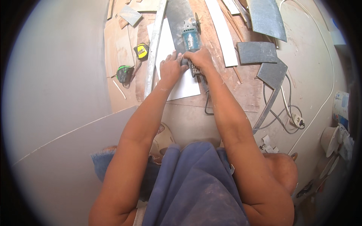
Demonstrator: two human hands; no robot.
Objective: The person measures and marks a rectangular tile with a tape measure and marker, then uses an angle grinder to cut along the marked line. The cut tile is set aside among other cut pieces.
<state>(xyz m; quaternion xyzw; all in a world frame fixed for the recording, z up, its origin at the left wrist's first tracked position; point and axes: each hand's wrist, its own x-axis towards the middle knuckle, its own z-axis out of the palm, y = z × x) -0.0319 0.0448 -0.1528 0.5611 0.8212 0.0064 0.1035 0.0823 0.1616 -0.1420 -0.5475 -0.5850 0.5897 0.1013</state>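
My right hand (pixel 200 60) is wrapped round the body of a teal angle grinder (pixel 191 40), whose disc (pixel 197 22) stands upright at the far end. Beside it, my left hand (pixel 172 68) lies with fingers stretched out over a white sheet (pixel 183 88) and the near end of a dark grey strip (pixel 176 19). The left thumb is close to the grinder's handle; whether they touch, I cannot tell. A long metal bar (pixel 154 49) runs along the left side of the sheet. Whether the disc touches the strip is unclear.
Left of the bar lie a yellow-and-black tape measure (pixel 141 51) and a green-and-black one (pixel 124 74). Grey offcuts (pixel 257 52) and a white strip (pixel 223 32) lie to the right. A cable with a socket (pixel 297 120) loops across the floor. Buckets (pixel 329 141) stand at far right.
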